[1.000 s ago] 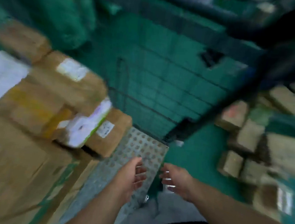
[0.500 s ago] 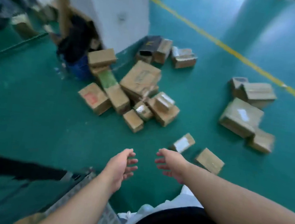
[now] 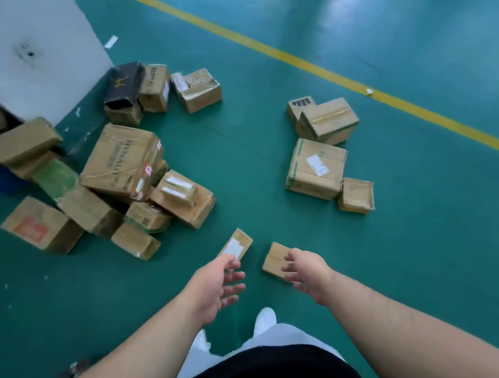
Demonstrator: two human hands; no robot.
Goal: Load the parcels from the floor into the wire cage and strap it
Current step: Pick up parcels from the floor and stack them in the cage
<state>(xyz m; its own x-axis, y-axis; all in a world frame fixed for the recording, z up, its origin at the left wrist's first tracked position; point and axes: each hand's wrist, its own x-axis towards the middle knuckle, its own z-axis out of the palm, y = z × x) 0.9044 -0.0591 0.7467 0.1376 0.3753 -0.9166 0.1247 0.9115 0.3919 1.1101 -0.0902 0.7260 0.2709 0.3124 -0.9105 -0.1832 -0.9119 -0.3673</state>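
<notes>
- The left hand is reaching forward and down with its fingers loosely spread and slightly bent, holding nothing. Its fingertips are overlapping the near end of a slim parcel with a white label, and whether they are touching it cannot be told.
- The right hand is hanging palm down with fingers apart and relaxed, gripping nothing. It is covering the right part of a small brown parcel, and contact cannot be told.
- These 2 parcels are lying side by side, slightly apart, on the green floor, just ahead of the person's white shoe.
- To the left, a heap of cartons is sprawling beside a white pillar. A big carton with dark lettering is sitting tilted on top of others, and a red-printed carton is lying at the heap's near-left edge.
- Farther back, by the pillar's corner, a black parcel is leaning on brown cartons.
- To the right, well apart from the heap, a flat carton with green tape and a white label is lying touching a small crumpled carton. Behind them a taped carton is sitting tilted.
- A yellow line is running diagonally across the floor beyond all the parcels.
</notes>
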